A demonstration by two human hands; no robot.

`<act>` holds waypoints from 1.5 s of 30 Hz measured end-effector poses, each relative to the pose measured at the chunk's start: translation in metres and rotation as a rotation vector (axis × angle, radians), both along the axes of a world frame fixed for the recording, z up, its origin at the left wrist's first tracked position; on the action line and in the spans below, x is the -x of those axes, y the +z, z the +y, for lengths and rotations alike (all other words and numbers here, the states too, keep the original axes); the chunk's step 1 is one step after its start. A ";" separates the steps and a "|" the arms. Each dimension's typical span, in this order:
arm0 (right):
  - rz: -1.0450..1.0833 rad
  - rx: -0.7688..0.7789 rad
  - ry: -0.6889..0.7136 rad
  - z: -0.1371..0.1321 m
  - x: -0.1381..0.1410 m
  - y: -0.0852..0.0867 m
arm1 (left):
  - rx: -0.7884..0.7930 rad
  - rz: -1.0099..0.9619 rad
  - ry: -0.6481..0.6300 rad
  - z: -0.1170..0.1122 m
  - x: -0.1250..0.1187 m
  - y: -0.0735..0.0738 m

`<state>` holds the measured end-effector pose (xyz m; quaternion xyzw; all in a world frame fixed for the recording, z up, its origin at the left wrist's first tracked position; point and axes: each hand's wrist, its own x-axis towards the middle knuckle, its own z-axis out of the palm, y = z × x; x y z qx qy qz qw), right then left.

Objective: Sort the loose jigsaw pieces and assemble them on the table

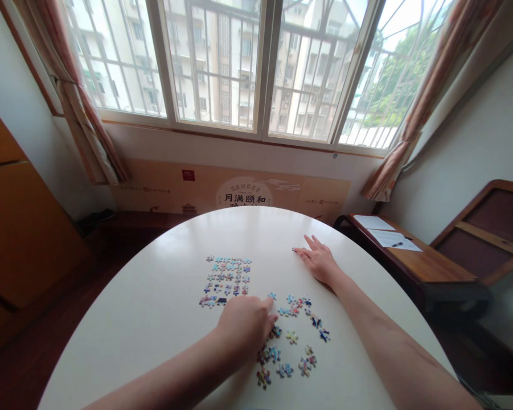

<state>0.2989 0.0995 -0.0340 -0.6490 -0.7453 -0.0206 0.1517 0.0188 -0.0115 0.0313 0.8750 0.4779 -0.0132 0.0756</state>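
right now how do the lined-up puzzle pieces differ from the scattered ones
The lined-up pieces form tidy rows; the scattered pieces lie in loose clusters. The lined-up pieces sit to the left; the scattered pieces lie farther right and reach nearer the camera wearer. Both are multicoloured jigsaw pieces on the white table.

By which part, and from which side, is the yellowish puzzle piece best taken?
Probably by two opposite edges, pinched from above and the right: the yellowish puzzle piece lies flat on the white table, its knobbed outline apart from its neighbours, and the left hand is at its left.
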 end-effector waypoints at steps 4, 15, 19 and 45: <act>0.028 -0.103 0.039 -0.001 -0.001 0.001 | -0.022 -0.005 -0.012 0.000 0.001 -0.004; 0.351 -0.071 0.561 -0.032 0.048 0.037 | -0.061 0.002 -0.047 -0.002 0.000 0.000; 0.332 0.172 0.697 -0.044 0.071 0.048 | -0.047 0.023 -0.057 -0.006 -0.001 0.004; -0.010 0.167 -0.068 -0.010 -0.009 0.047 | -0.079 -0.066 -0.075 -0.002 -0.001 -0.005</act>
